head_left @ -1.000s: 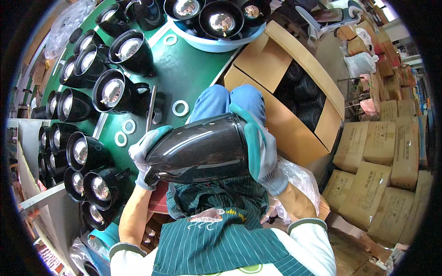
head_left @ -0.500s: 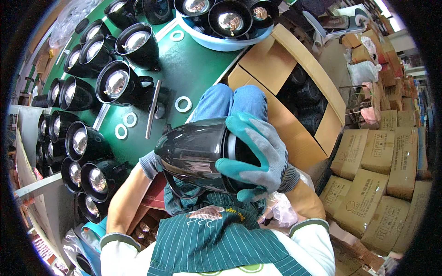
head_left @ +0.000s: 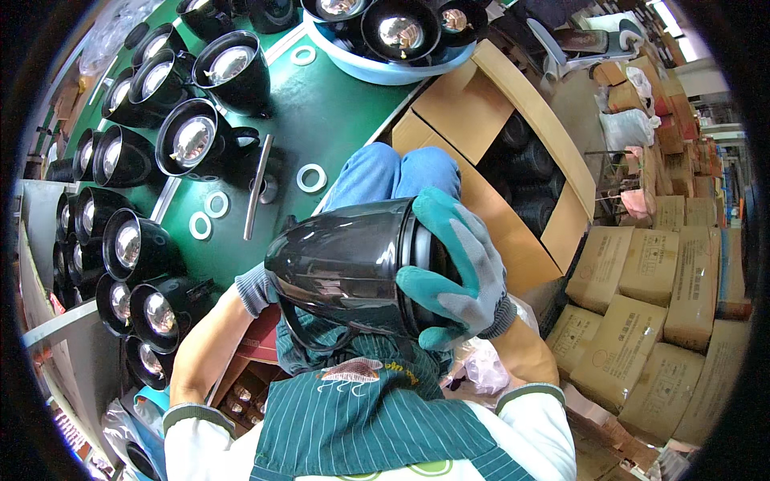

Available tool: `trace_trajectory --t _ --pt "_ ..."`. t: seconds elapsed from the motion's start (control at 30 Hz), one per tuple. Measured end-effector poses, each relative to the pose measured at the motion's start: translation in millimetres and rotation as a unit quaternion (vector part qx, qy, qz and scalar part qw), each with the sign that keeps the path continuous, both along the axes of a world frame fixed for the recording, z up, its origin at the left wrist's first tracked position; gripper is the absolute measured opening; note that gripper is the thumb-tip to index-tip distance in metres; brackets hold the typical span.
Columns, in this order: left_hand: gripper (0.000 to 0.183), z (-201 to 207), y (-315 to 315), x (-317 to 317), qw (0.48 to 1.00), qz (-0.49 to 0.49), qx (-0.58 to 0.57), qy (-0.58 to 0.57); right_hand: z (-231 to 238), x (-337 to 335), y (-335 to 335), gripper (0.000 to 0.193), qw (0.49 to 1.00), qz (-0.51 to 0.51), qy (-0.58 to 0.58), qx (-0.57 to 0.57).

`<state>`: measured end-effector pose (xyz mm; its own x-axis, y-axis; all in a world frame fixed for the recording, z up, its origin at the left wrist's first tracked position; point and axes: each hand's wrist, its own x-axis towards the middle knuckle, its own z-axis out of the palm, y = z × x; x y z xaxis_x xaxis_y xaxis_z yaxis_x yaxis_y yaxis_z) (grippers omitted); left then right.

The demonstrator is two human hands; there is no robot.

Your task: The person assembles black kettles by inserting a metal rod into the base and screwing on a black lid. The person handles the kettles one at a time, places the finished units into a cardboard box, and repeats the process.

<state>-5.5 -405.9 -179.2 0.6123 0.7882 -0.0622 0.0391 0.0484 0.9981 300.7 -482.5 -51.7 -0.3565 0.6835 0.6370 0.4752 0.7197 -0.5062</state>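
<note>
A glossy black vacuum jug [head_left: 341,256] lies on its side over my lap, its handle hanging toward my apron. My right hand [head_left: 461,276], in a grey and teal glove, wraps round the wide end, thumb and fingers spread round a pale ring [head_left: 407,268] there. From the left, my left hand's grey cuff [head_left: 257,290] reaches in at the narrow end. That hand supports the jug from behind, and its fingers are hidden by the body. On the green table ahead are a metal rod [head_left: 258,188] and several white rings [head_left: 311,178].
Black jugs with mirrored liners [head_left: 192,143] crowd the table's left side. A light blue basin [head_left: 385,74] at the far edge holds more. To my right stands an open carton [head_left: 473,112] with black parts inside; beyond it, sealed cartons [head_left: 618,345] are stacked.
The jug's wide end and my right hand have moved slightly right, and more of the pale ring shows. The table and its things have shifted a little left in view.
</note>
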Motion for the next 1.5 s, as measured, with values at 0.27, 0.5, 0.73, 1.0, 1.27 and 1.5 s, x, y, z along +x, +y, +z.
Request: trace_trajectory --t 0.27,0.5,0.73,1.0,1.27,1.5 --pt "0.049 15.5 14.0 -26.5 0.967 0.027 0.238 0.089 -21.2 -2.6 -10.6 0.059 0.953 -0.129 0.145 -0.234" --pt "0.031 91.2 35.5 -9.7 0.895 0.036 0.424 0.132 -87.4 32.0 -31.4 0.09 0.834 -0.047 0.246 -0.492" --pt "0.056 -53.6 -6.7 -63.6 0.998 0.002 -0.02 -0.061 -68.6 -7.4 -24.8 0.112 0.979 0.002 0.146 -0.14" --pt "0.031 89.8 21.8 -12.9 0.892 0.098 0.408 0.168 -93.6 1.8 -22.2 0.08 0.873 -0.043 0.272 -0.403" --pt "0.045 -12.8 2.7 -28.6 0.966 0.067 -0.217 -0.12 -42.3 -20.9 -16.4 0.108 0.95 0.003 0.232 -0.21" --pt "0.046 131.8 40.3 2.2 0.738 -0.052 0.628 0.242 -174.6 -26.0 -48.3 0.067 0.852 -0.066 0.393 -0.339"
